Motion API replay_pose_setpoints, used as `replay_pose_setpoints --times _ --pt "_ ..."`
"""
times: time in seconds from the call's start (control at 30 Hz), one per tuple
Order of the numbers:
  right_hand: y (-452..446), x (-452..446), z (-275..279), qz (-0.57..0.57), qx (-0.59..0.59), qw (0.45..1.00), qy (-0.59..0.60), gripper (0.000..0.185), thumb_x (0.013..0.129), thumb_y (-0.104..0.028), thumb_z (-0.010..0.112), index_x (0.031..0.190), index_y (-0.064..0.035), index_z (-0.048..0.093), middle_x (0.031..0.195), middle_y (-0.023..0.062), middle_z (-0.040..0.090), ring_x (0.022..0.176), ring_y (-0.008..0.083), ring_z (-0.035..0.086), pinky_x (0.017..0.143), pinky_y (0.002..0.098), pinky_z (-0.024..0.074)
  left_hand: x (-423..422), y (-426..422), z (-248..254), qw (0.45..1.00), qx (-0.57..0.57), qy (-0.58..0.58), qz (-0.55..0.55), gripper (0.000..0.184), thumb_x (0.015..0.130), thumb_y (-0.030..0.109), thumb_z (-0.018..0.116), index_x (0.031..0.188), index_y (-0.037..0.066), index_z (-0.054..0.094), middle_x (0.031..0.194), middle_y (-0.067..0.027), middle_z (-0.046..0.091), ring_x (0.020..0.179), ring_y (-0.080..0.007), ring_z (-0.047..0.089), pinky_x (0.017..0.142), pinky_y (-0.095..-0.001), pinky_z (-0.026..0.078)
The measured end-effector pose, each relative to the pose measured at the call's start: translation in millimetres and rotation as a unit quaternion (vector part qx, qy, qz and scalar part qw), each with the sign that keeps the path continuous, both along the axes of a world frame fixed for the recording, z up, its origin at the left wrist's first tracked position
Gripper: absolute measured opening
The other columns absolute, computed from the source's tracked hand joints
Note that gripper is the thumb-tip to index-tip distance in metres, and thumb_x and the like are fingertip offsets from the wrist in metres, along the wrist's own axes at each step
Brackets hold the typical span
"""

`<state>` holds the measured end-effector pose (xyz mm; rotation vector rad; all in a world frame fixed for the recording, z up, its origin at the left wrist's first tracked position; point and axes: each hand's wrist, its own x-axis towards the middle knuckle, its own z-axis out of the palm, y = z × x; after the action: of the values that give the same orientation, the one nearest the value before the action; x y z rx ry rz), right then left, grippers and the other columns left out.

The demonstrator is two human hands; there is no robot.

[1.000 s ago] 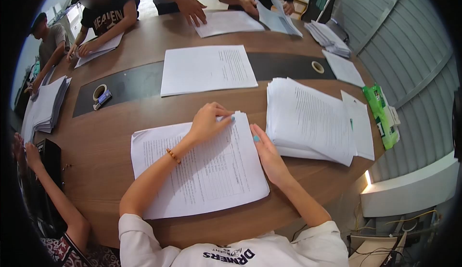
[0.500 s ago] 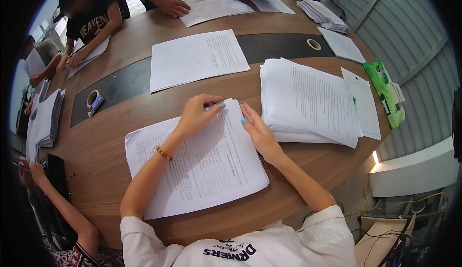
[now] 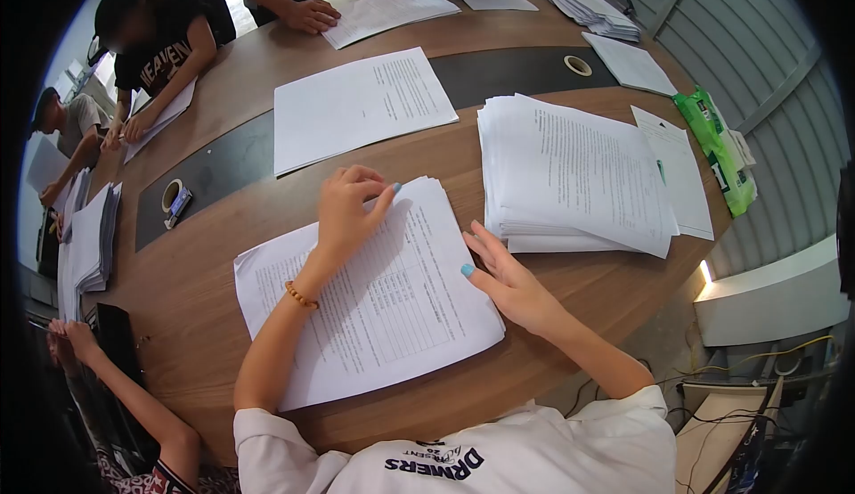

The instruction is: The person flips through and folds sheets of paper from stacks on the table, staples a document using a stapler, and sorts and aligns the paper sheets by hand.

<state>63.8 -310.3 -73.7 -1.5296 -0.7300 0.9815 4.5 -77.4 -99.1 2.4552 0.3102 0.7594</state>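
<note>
In front of me lies a stack of printed sheets [image 3: 401, 316], its top page covered with text and a table. My left hand [image 3: 354, 204] is over the stack's far edge, fingers loosely bent and thumb apart, with nothing held. A beaded bracelet [image 3: 301, 295] circles that wrist. Along the stack's right side is my right hand [image 3: 508, 285], open, its fingers stretched out near the paper edge. Whether its fingertips touch the sheets is hard to tell. Right of it stands a thicker pile of printed pages [image 3: 579, 173], slightly fanned.
Another set of sheets [image 3: 365, 106] lies across the dark table strip. Tape rolls [image 3: 577, 65] and a small blue-white object [image 3: 178, 207] rest on the strip. A green packet [image 3: 717, 151] sits at the right edge. Several people handle papers around the table [image 3: 191, 271].
My right hand has slid toward me along the stack's right side, its fingers spreading. My left hand has shifted slightly left, its thumb and fingers parting. Across the table, a person has lifted a sheet away.
</note>
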Motion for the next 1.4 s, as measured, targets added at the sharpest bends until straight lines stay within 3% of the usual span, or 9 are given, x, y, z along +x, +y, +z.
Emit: replay_pose_setpoints --times 0.43,0.6,0.7,0.97,1.07,1.13,1.23,1.33,1.4 --pt "15 7 1 -0.106 0.079 0.991 0.026 0.062 0.079 -0.015 0.059 0.126 0.0057 0.024 0.114 0.0162 0.042 0.104 0.019 0.042 0.087 0.0297 0.038 -4 -9 4 0.998 0.011 -0.051 0.025 0.018 0.072 0.017 0.064 0.07 0.003 0.051 0.068 -0.0071 0.057 0.065 -0.022 0.048 0.064 -0.0309 0.038" --pt "39 22 10 -0.04 0.008 0.929 -0.367 0.047 0.071 -0.021 0.068 0.108 0.0018 0.048 0.094 0.0125 0.054 0.085 0.0145 0.051 0.072 0.0301 0.0434 -11 -10 7 0.99 0.039 -0.135 0.001 0.021 0.071 0.019 0.065 0.069 0.004 0.05 0.058 -0.007 0.054 0.059 -0.0209 0.042 0.059 -0.0294 0.036" --pt "55 25 6 0.018 -0.02 0.999 -0.031 0.039 0.072 -0.019 0.067 0.102 0.0018 0.054 0.084 0.0145 0.059 0.076 0.0165 0.056 0.071 0.0304 0.0443 -13 -7 4 0.984 0.056 -0.169 -0.008 0.021 0.07 0.02 0.065 0.069 0.005 0.05 0.058 -0.0072 0.053 0.057 -0.0201 0.039 0.056 -0.0288 0.035" --pt "55 25 -1 0.016 0.035 0.997 -0.06 0.027 0.072 -0.014 0.066 0.091 0.0045 0.06 0.08 0.0125 0.062 0.07 0.0163 0.059 0.062 0.0273 0.0473 -59 28 47 0.972 0.138 -0.177 0.062 0.044 0.068 0.023 0.066 0.104 0.004 0.05 0.103 -0.0108 0.055 0.099 -0.0246 0.049 0.086 -0.0332 0.033" --pt "48 22 27 0.005 0.054 0.997 -0.05 0.026 0.072 -0.012 0.066 0.091 0.0048 0.06 0.08 0.0121 0.062 0.068 0.0159 0.059 0.059 0.0271 0.0481 -118 77 50 0.968 0.087 -0.203 0.122 0.058 0.071 0.029 0.066 0.118 0.004 0.042 0.115 -0.0111 0.048 0.107 -0.0246 0.045 0.093 -0.0364 0.03" --pt "47 23 37 0.007 0.061 0.997 -0.039 0.025 0.072 -0.011 0.066 0.091 0.0049 0.06 0.081 0.0125 0.062 0.068 0.0159 0.059 0.058 0.0273 0.0484 -154 99 34 0.913 -0.356 -0.195 0.034 0.069 0.073 0.032 0.065 0.125 0.002 0.032 0.12 -0.0103 0.044 0.111 -0.0227 0.042 0.097 -0.0363 0.029" --pt "48 24 40 -0.016 0.121 0.992 -0.045 0.024 0.073 -0.01 0.065 0.091 0.0052 0.06 0.081 0.0131 0.061 0.068 0.0163 0.059 0.057 0.0282 0.0487 -183 97 19 0.773 -0.578 -0.186 -0.184 0.074 0.073 0.033 0.066 0.126 -0.002 0.028 0.12 -0.0127 0.043 0.111 -0.0215 0.043 0.091 -0.0335 0.037" --pt "50 26 42 -0.036 0.148 0.987 -0.046 0.022 0.074 -0.009 0.064 0.09 0.0052 0.06 0.082 0.0138 0.061 0.067 0.0174 0.06 0.058 0.0278 0.049 -216 118 -47 0.788 -0.575 -0.113 -0.188 0.068 0.073 0.027 0.066 0.122 -0.004 0.031 0.117 -0.0148 0.044 0.108 -0.0194 0.046 0.081 -0.0312 0.044" --pt "53 26 46 -0.058 0.176 0.981 -0.055 0.021 0.073 -0.008 0.065 0.088 0.0053 0.06 0.08 0.0138 0.062 0.067 0.0177 0.06 0.058 0.0271 0.049 -192 74 -2 0.802 -0.577 -0.129 -0.088 0.061 0.074 0.023 0.065 0.12 -0.003 0.035 0.114 -0.0147 0.047 0.104 -0.0192 0.049 0.079 -0.0307 0.046"
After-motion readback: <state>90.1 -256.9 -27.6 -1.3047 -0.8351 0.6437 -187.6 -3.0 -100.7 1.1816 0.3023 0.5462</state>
